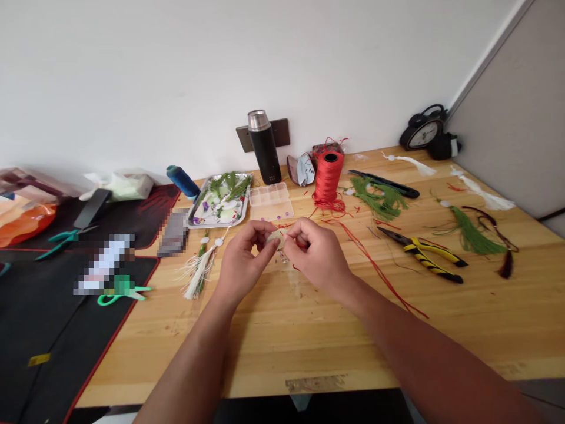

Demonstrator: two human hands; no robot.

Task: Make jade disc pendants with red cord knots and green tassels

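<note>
Both hands meet above the middle of the wooden table (265,353). My left hand (251,256) pinches a small pale piece (276,237) between thumb and fingers. Close against it, my right hand (315,253) is closed, its fingertips on thin red cord (282,225) at the same piece; the exact grip is too small to tell. Small beads or bits show just below the fingertips. Behind the hands are a clear compartment box (271,202) and a spool of red cord (328,176), with loose red strands running to the right.
A metal tray (190,222) with green tassels and a black flask (265,150) stand behind. White-green tassels (200,271) lie left, green scissors (123,291) farther left on a dark mat. Yellow-black pliers (424,253), a black cutter (388,184), more tassels and a clock (422,132) are right.
</note>
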